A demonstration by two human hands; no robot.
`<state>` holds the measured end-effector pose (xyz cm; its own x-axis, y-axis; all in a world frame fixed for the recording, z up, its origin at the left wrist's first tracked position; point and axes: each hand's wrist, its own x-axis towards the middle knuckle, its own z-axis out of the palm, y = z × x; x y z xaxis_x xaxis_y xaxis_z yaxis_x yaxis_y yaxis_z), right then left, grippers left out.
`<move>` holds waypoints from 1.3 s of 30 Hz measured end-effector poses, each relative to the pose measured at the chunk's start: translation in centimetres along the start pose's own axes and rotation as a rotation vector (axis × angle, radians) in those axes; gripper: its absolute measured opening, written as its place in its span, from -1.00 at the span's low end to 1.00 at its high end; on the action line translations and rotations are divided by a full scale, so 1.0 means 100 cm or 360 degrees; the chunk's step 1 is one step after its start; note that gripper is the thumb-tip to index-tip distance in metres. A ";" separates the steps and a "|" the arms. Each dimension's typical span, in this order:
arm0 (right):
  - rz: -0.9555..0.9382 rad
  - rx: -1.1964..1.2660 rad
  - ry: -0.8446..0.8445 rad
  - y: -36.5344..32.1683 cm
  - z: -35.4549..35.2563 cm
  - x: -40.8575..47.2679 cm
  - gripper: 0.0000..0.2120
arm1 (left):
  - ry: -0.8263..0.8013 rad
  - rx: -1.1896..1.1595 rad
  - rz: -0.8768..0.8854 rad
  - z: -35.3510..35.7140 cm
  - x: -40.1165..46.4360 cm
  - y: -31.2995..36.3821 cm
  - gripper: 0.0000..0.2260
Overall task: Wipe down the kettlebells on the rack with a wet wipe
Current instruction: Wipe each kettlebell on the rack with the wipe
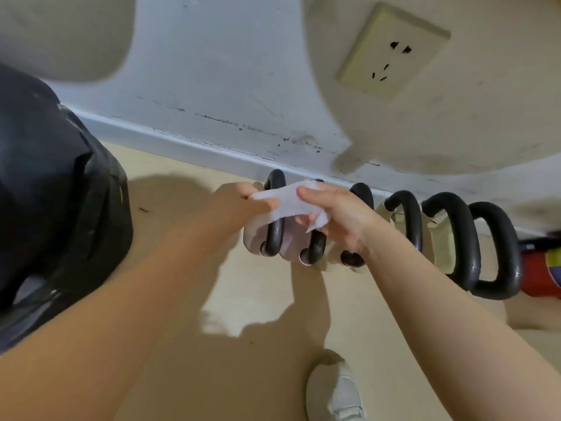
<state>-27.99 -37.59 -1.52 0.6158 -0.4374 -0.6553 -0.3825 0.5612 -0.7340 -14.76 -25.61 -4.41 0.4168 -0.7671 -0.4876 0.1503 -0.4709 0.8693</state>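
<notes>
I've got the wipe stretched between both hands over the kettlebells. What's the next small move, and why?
Probably lower the wipe onto the leftmost kettlebell's handle and start rubbing there. The left hand and right hand hold the wipe spread just above that end of the row, not clearly touching any handle yet, so starting at the left end lets you work rightward along the row.

- To my left sits a big black bag (54,189), rumpled and dark, resting on the floor.
- The floor (249,375) under me is a pale tan.
- My light grey shoe (337,390) shows at the bottom edge.
- A beige wall socket (391,51) is set high on the wall (227,56), to the right.
- A white skirting board (182,144), scuffed with dark marks, runs along the wall's foot.
- At the far right lies something red (540,275), partly cut off; I cannot tell what it is.
</notes>
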 end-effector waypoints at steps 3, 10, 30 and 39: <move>-0.0407 -0.0346 0.0899 -0.006 -0.016 0.006 -0.92 | 0.0339 0.0113 -0.0114 0.018 0.012 -0.005 -0.77; -0.0761 -0.1904 0.0240 0.014 0.004 0.029 -0.71 | 0.0111 0.0293 -0.0149 0.041 0.014 -0.016 -0.77; -0.1711 -0.3401 -0.0565 -0.011 -0.013 0.112 -0.74 | 0.0175 0.0728 -0.0147 0.043 0.019 -0.013 -0.82; -0.1714 -0.3216 -0.0637 -0.014 -0.014 0.130 -0.81 | 0.0200 0.0559 -0.0217 0.042 0.018 -0.026 -0.73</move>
<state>-20.44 -45.08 -9.22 0.9489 0.2597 -0.1794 0.2622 -0.9650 -0.0098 -18.11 -27.63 -7.87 0.5241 -0.6382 -0.5640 -0.0946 -0.7017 0.7061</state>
